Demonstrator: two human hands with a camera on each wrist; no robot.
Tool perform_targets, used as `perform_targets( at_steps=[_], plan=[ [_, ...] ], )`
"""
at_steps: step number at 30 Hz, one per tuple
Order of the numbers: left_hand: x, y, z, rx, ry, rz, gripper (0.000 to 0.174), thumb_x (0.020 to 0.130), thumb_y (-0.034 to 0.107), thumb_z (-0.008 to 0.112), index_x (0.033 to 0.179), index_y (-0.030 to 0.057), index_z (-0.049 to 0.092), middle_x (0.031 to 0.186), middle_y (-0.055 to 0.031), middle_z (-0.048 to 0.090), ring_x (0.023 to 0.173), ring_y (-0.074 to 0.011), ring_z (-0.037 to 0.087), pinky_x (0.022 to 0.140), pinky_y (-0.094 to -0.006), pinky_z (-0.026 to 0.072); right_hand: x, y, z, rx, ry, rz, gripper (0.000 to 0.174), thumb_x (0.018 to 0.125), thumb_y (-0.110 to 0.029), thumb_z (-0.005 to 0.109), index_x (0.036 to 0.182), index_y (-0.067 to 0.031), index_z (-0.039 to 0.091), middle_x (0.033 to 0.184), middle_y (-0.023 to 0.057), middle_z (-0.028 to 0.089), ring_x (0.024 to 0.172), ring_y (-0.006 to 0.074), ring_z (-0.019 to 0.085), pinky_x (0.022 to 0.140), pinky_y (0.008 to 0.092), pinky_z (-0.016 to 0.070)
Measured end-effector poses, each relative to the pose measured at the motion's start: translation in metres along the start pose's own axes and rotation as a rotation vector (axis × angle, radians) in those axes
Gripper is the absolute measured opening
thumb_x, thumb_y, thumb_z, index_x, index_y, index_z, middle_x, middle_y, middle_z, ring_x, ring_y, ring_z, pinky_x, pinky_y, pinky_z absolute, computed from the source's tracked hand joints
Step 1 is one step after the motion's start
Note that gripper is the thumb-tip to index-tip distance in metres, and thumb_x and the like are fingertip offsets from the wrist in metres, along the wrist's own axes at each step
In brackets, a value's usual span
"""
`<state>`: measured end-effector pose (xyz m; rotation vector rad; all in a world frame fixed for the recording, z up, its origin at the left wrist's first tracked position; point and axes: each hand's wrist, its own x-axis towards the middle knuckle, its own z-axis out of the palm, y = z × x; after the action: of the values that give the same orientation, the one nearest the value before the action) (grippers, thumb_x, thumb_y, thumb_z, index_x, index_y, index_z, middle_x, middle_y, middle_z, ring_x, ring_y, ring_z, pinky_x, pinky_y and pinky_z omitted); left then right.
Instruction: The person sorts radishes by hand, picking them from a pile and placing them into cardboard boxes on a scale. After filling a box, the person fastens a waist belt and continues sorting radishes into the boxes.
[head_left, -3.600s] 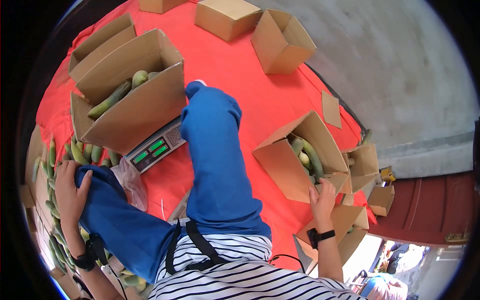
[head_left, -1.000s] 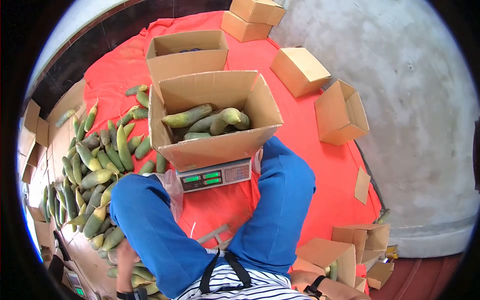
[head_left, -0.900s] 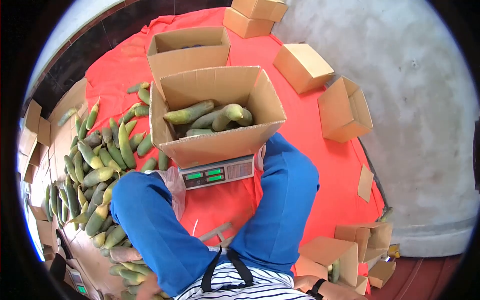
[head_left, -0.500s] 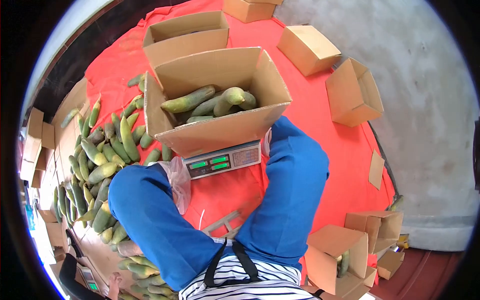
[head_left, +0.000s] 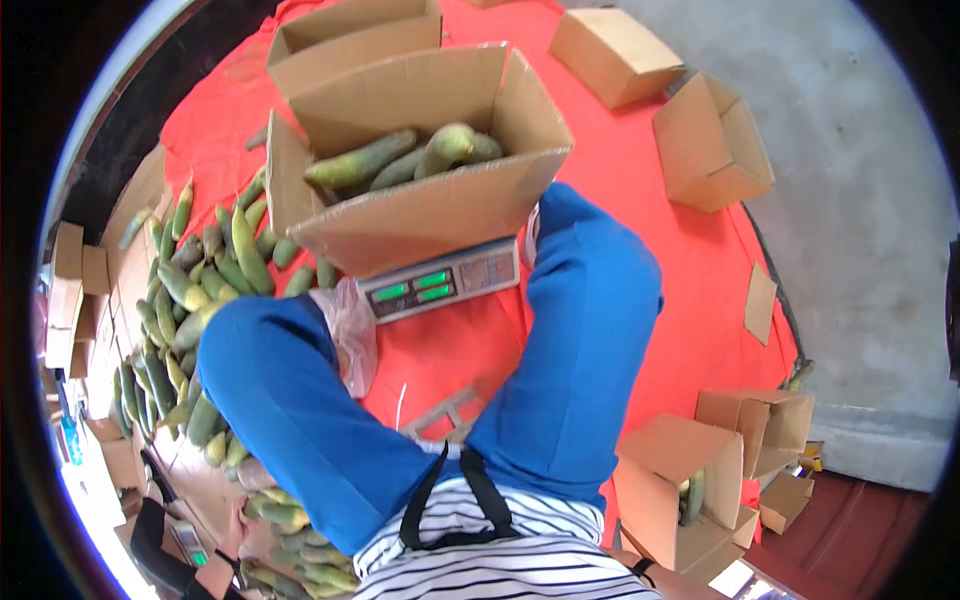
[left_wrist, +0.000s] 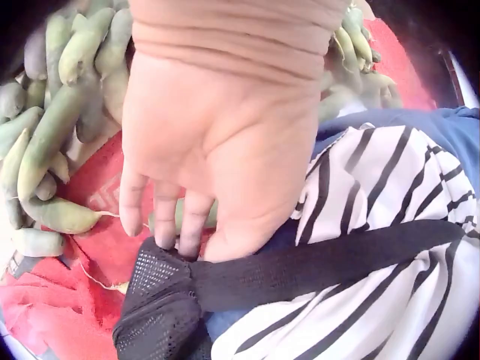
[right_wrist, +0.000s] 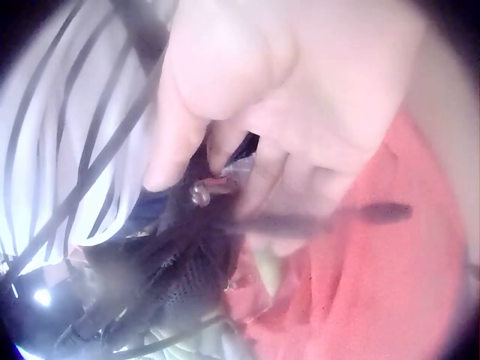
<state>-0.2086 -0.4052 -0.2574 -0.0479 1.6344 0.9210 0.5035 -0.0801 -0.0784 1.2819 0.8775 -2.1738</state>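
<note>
My left hand [head_left: 235, 530] is low at the left, beside the long green vegetables [head_left: 210, 420]. In the left wrist view the left hand [left_wrist: 217, 142] has nearly straight fingers, their tips at a black mesh piece [left_wrist: 154, 300] on a black strap [left_wrist: 330, 262]. Mostly out of the head view, the right hand [head_left: 625, 560] is by my right hip. The right wrist view is blurred: the right hand [right_wrist: 277, 90] has bent fingers near dark straps and mesh [right_wrist: 172, 277]; whether it grips them is unclear. An open carton [head_left: 430, 215] with green vegetables stands on a scale [head_left: 445, 282].
Red cloth [head_left: 450, 350] spreads under the scale, with a plastic bag [head_left: 352, 335] beside it. An open carton [head_left: 650, 500] with vegetables stands at the lower right, another [head_left: 710, 145] at the upper right. A second scale [head_left: 190, 545] is at the lower left.
Earlier my left hand lay on my left knee and my right hand was at the lower-right carton; both are now low at my sides. The carton on the scale appears higher in the head view.
</note>
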Motion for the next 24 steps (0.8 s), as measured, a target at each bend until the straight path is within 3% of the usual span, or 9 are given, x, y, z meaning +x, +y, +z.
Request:
perform_targets(
  at_steps=[1,3,5,6,14,21,23,24],
  plan=[
    [0.006,-0.003,-0.007,-0.063,-0.012,-0.031,0.031,0.086,0.021,0.052,0.116,0.0136,0.053,0.120,-0.0023,0.050,0.108,-0.0168,0.052,0.083,-0.0288,0.0506,-0.004,-0.009,0.000,0.026,-0.021,0.021,0.049,0.084,-0.036,0.063,0.117,-0.0009,0.060,0.121,0.0131,0.060,0.113,0.0227,0.052,0.092,0.0352,0.0420],
    [0.011,-0.021,-0.022,0.472,-0.022,0.372,0.030,0.084,0.015,0.055,0.114,0.0129,0.054,0.117,-0.0033,0.052,0.107,-0.0184,0.052,0.085,-0.0311,0.0495,-0.009,-0.020,0.003,0.082,-0.065,0.060,0.049,0.083,-0.036,0.064,0.118,-0.0008,0.060,0.122,0.0130,0.060,0.114,0.0226,0.051,0.093,0.0351,0.0416],
    [-0.002,0.005,0.009,0.765,-0.044,0.549,0.057,0.068,-0.011,0.067,0.119,0.0098,0.052,0.118,-0.0033,0.052,0.113,-0.0178,0.049,0.091,-0.0335,0.0454,-0.016,-0.018,0.009,0.138,-0.091,0.086,0.050,0.083,-0.036,0.064,0.118,-0.0008,0.060,0.123,0.0128,0.059,0.115,0.0224,0.051,0.093,0.0351,0.0411],
    [-0.024,0.016,0.023,0.769,-0.042,0.535,0.057,0.068,-0.011,0.067,0.119,0.0098,0.052,0.118,-0.0033,0.052,0.113,-0.0178,0.049,0.091,-0.0335,0.0454,-0.021,-0.017,0.010,0.162,-0.094,0.094,0.050,0.083,-0.036,0.064,0.118,-0.0007,0.060,0.123,0.0127,0.059,0.115,0.0224,0.050,0.094,0.0350,0.0409],
    [-0.094,0.017,0.116,0.633,-0.546,0.044,0.038,0.079,0.002,0.063,0.117,0.0030,0.056,0.109,-0.0044,0.058,0.105,-0.0159,0.053,0.092,-0.0291,0.0439,-0.061,-0.017,0.013,0.296,-0.086,0.144,0.051,0.083,-0.037,0.065,0.118,-0.0005,0.060,0.126,0.0120,0.057,0.120,0.0218,0.047,0.096,0.0347,0.0393],
    [-0.199,0.095,0.293,0.458,-0.957,-0.327,0.030,0.089,0.014,0.059,0.115,-0.0029,0.059,0.101,-0.0054,0.063,0.099,-0.0143,0.057,0.092,-0.0253,0.0427,-0.107,-0.005,0.000,0.387,-0.067,0.144,0.052,0.083,-0.037,0.066,0.119,-0.0003,0.060,0.129,0.0114,0.056,0.124,0.0213,0.045,0.098,0.0345,0.0379],
    [-0.207,0.112,0.313,0.402,-1.076,-0.432,0.031,0.092,0.017,0.058,0.114,-0.0046,0.059,0.099,-0.0056,0.065,0.097,-0.0138,0.058,0.092,-0.0242,0.0423,-0.090,0.033,-0.031,0.157,-0.334,-0.043,0.045,0.088,-0.032,0.062,0.115,0.0047,0.061,0.121,0.0113,0.059,0.118,0.0202,0.046,0.101,0.0328,0.0326],
    [-0.202,0.116,0.310,0.219,-1.021,-0.549,0.028,0.091,0.012,0.058,0.113,-0.0057,0.060,0.098,-0.0053,0.065,0.093,-0.0108,0.057,0.087,-0.0224,0.0433,-0.084,0.039,-0.037,0.152,-0.342,-0.063,0.038,0.089,-0.025,0.060,0.114,0.0031,0.062,0.115,0.0104,0.060,0.114,0.0188,0.047,0.101,0.0319,0.0323]
  ],
)
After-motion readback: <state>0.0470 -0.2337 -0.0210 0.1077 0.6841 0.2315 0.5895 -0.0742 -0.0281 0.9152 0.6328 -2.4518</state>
